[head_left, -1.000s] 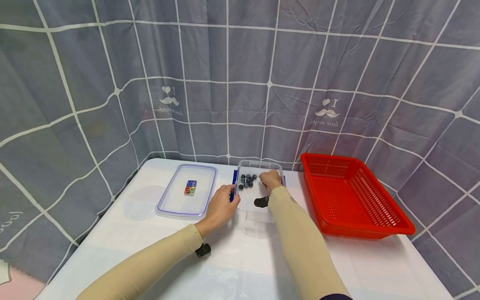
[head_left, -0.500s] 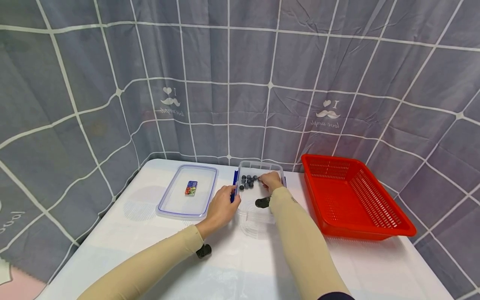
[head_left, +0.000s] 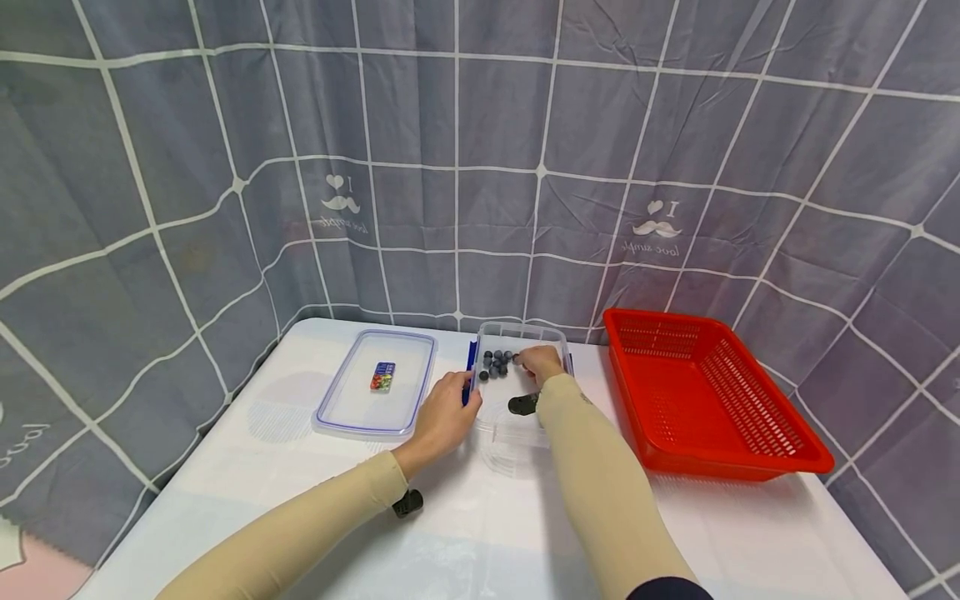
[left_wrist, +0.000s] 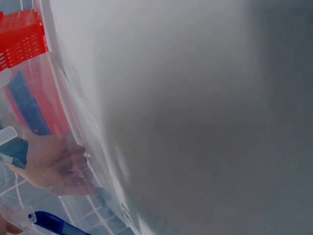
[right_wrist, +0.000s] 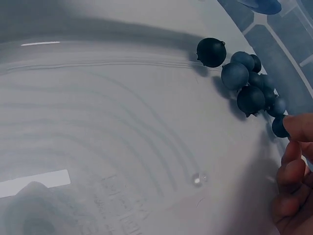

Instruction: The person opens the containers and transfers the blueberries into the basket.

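Note:
A clear plastic food container (head_left: pixel 513 429) with blue side latches stands at the table's back. Inside, toward its left back, lies a cluster of blueberries (head_left: pixel 495 364). My right hand (head_left: pixel 542 364) reaches into the container. In the right wrist view, its thumb and forefinger pinch a blueberry (right_wrist: pixel 280 127) at the cluster's near end, the other fingers curled beneath. My left hand (head_left: pixel 444 410) grips the container's left wall beside the blue latch (left_wrist: pixel 56 224). In the left wrist view, the right hand shows through the clear wall, and only a bit of a left fingertip appears.
Left of the container lies its clear lid (head_left: pixel 352 408) with a blue seal and a colourful label (head_left: pixel 382 377). A red perforated basket (head_left: pixel 675 400) stands at the right. A grey gridded curtain (head_left: pixel 495 208) hangs behind the white table (head_left: pixel 487 533).
My right hand has shifted slightly left, and a blueberry now shows at its fingertips, beside the cluster. The left hand stays at the container's wall.

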A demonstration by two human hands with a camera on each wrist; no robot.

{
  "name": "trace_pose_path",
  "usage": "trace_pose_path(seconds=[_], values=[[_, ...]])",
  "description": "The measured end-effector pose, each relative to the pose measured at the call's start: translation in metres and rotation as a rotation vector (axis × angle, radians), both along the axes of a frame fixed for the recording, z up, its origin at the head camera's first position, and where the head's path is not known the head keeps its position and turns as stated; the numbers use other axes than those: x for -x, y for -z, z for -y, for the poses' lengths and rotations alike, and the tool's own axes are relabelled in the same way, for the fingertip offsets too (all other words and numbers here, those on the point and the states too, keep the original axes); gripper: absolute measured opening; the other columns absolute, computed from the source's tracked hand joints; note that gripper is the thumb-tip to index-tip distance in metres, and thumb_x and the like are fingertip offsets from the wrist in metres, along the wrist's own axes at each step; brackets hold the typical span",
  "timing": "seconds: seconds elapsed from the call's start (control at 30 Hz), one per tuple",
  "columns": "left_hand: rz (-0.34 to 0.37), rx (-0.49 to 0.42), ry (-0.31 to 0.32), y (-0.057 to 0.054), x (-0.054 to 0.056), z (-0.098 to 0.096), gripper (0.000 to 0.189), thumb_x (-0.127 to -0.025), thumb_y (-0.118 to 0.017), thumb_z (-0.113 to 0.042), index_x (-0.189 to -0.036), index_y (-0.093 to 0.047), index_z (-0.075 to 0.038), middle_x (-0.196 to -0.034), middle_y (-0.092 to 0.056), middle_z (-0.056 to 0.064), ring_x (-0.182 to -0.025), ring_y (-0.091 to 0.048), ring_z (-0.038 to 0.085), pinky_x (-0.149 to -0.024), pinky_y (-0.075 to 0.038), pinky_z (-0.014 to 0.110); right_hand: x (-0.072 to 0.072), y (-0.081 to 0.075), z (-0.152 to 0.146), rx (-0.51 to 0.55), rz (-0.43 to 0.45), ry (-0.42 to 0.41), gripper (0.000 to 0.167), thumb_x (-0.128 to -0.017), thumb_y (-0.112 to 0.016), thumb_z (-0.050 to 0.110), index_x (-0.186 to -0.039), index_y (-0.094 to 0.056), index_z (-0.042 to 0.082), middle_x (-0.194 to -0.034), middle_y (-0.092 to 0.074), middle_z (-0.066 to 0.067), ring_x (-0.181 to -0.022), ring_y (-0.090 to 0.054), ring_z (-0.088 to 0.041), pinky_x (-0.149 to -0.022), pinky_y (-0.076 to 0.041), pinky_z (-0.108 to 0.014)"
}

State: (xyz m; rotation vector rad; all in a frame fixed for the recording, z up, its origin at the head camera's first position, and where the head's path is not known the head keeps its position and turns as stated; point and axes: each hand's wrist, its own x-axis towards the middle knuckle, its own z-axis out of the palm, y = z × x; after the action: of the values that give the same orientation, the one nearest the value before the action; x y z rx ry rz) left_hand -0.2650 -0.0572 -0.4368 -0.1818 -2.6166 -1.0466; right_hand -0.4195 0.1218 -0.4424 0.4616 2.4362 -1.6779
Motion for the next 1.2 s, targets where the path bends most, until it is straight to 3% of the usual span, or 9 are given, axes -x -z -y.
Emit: trace_pose_path(seconds=[0.2,0.5,0.6,0.77,0.9,1.0,1.2], values=[[-0.001,-0.001,0.003,0.0011,0.0007,-0.0014,0.042,-0.100,-0.054,-0.026,-0.136,-0.059,-0.005,-0.127,-0.063,0.012,-0.119,-0.059,0.030,-0.094,-0.050,0.050,0.0004,0.0013,0.0009,-0.021,-0.003,-0.009,0.025,-0.086,-0.069,0.007,-0.068,-0.053,0.011,-0.050,-0.040,0.004,-0.045,-0.035,-0.009,-0.045,-0.029,-0.024],[0.014,0.019,0.007,0.0001,-0.0004,-0.0017,0.045,-0.100,-0.050,-0.030,-0.137,-0.057,-0.006,-0.125,-0.064,0.013,-0.118,-0.059,0.031,-0.089,-0.051,0.050,0.0008,0.0033,0.0048,-0.115,-0.020,0.007,0.011,-0.085,-0.072,0.010,-0.083,-0.062,0.005,-0.049,-0.040,0.005,-0.045,-0.036,-0.010,-0.046,-0.032,-0.025],[0.012,0.035,0.009,-0.0006,-0.0010,-0.0023,0.045,-0.100,-0.050,-0.029,-0.138,-0.056,-0.004,-0.126,-0.064,0.014,-0.118,-0.059,0.031,-0.090,-0.052,0.050,0.0003,0.0043,0.0055,-0.133,-0.026,0.013,0.010,-0.085,-0.073,0.010,-0.091,-0.067,0.004,-0.058,-0.045,0.004,-0.049,-0.040,-0.011,-0.049,-0.035,-0.025],[0.009,0.062,0.006,-0.0001,-0.0007,-0.0024,0.044,-0.101,-0.048,-0.028,-0.138,-0.055,-0.004,-0.128,-0.063,0.014,-0.118,-0.059,0.031,-0.089,-0.052,0.050,-0.0041,0.0035,0.0070,-0.134,-0.048,0.013,0.022,-0.085,-0.073,0.010,-0.106,-0.073,0.003,-0.081,-0.057,-0.002,-0.058,-0.044,-0.012,-0.054,-0.037,-0.026],[-0.003,0.070,0.004,0.0002,-0.0009,-0.0025,0.042,-0.101,-0.048,-0.026,-0.136,-0.056,-0.004,-0.127,-0.064,0.014,-0.116,-0.059,0.030,-0.087,-0.052,0.050,-0.0079,0.0021,0.0088,-0.202,-0.093,-0.020,0.027,-0.085,-0.073,0.011,-0.112,-0.075,0.003,-0.095,-0.068,-0.006,-0.063,-0.047,-0.012,-0.057,-0.038,-0.024],[-0.014,0.072,0.005,0.0004,-0.0011,-0.0028,0.041,-0.100,-0.048,-0.025,-0.135,-0.057,-0.004,-0.126,-0.065,0.014,-0.114,-0.060,0.030,-0.086,-0.052,0.050,-0.0084,0.0025,0.0090,-0.229,-0.116,-0.040,0.026,-0.085,-0.074,0.011,-0.111,-0.076,0.004,-0.088,-0.070,-0.003,-0.063,-0.049,-0.010,-0.057,-0.039,-0.021],[-0.015,0.080,0.004,0.0015,-0.0009,-0.0035,0.042,-0.100,-0.048,-0.025,-0.135,-0.057,-0.004,-0.126,-0.064,0.015,-0.114,-0.060,0.031,-0.087,-0.052,0.050,-0.0036,0.0065,0.0067,-0.140,-0.084,-0.039,0.023,-0.087,-0.073,0.011,-0.109,-0.076,0.004,-0.062,-0.057,0.005,-0.053,-0.048,-0.006,-0.050,-0.039,-0.021]])
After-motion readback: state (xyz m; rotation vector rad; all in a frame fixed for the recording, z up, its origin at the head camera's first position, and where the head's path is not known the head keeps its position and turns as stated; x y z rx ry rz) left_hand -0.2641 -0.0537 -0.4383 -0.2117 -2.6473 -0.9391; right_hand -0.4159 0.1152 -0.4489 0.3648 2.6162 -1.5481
